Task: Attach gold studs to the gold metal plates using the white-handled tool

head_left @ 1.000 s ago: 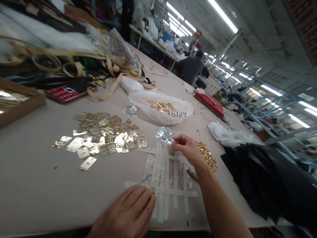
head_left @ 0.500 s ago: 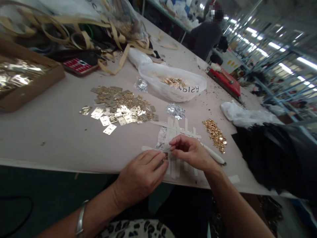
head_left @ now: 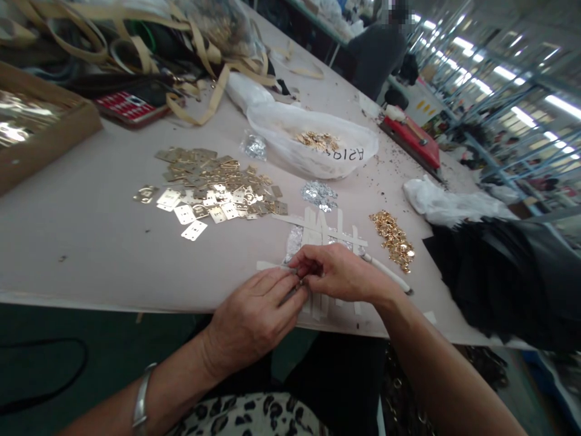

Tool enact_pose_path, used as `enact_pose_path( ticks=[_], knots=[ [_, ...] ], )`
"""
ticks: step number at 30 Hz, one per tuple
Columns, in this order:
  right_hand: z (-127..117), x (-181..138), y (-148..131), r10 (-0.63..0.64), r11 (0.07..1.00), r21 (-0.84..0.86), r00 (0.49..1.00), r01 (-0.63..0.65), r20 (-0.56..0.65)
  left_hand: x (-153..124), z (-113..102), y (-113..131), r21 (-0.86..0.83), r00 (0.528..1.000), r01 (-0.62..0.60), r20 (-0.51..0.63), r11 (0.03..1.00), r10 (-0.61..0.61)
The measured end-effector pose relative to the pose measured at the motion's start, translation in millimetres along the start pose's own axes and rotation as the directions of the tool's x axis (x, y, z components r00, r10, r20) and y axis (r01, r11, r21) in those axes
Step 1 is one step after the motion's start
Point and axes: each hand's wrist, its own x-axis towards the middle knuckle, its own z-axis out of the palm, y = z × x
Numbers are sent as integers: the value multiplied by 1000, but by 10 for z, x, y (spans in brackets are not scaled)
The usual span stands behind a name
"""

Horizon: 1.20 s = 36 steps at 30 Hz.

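Observation:
My left hand [head_left: 254, 315] and my right hand [head_left: 338, 272] meet at the near edge of the table, over a grid of white tape strips [head_left: 324, 233]. Both hands pinch a small metal piece [head_left: 297, 289] between their fingertips; the piece is too small to name. A pile of flat gold plates [head_left: 213, 188] lies to the left of the strips. A heap of small gold fittings [head_left: 394, 239] lies to the right. A small cluster of silver bits [head_left: 319, 195] sits just beyond the strips.
A white plastic bag [head_left: 313, 145] holding gold parts sits further back. A cardboard box [head_left: 40, 130] stands far left, with tan straps [head_left: 200, 66] and a red phone [head_left: 129, 106] behind. Black fabric [head_left: 503, 272] covers the right. A person sits at the far end.
My right hand came back from the silver bits to the near edge and joined my left hand at the small piece. The view tilted down toward my lap.

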Motion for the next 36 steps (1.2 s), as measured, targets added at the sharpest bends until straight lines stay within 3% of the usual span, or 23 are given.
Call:
enact_pose_path(
  ticks=[5, 12, 14, 18, 25, 29, 36],
  knots=[
    [-65, 64, -58, 3, 999, -43, 998, 0, 69, -8, 18, -3, 1, 1000, -5, -20, 1000, 5],
    [96, -9, 133, 75, 945, 324, 994, -45, -83, -23, 49, -15, -6, 1000, -12, -16, 1000, 12],
    [131, -14, 167, 80, 931, 362, 992, -41, -95, -23, 49, -16, -1, 1000, -12, -14, 1000, 12],
    [127, -2, 151, 51, 960, 279, 994, -22, -96, -22, 45, -7, 3, 1000, -16, -13, 1000, 16],
    [-6, 52, -79, 13, 998, -56, 1000, -13, -17, -32, 54, -2, 13, 998, -33, -56, 999, 34],
    [-42, 92, -81, 22, 998, -61, 999, -19, 46, -35, 62, -18, 13, 999, -47, -23, 999, 48],
    [-51, 92, -20, 32, 999, -5, 998, -32, 46, -40, 60, -17, 27, 999, -49, -4, 998, 49]
  ],
)
